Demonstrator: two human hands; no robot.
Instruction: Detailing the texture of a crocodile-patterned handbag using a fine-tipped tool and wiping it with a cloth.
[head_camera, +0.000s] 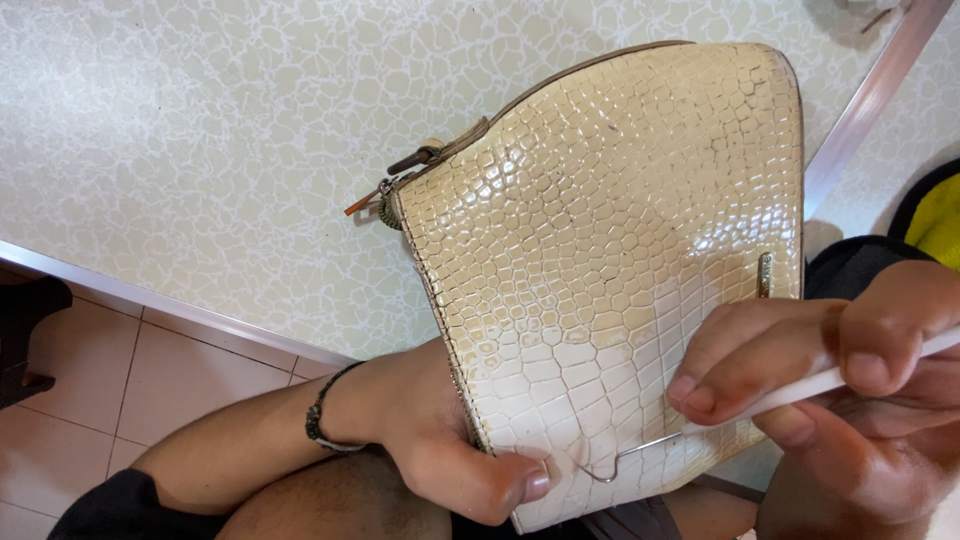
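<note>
A glossy cream handbag (610, 250) with a scale-like embossed pattern lies tilted across a pale patterned table (200, 150). My left hand (455, 460) grips its lower corner from beneath, thumb pressed on the front face. My right hand (850, 390) pinches a thin white-handled tool (800, 388) whose bent metal hook (620, 462) touches the bag near the bottom edge, right beside my left thumb. A zipper pull (400, 185) sticks out at the bag's upper left corner.
A metal edge strip (870, 100) runs diagonally at the upper right. Beige floor tiles (120, 380) show at the lower left under the table's edge. A yellow and black object (935, 215) sits at the right border. My wrist wears a dark bracelet (320, 420).
</note>
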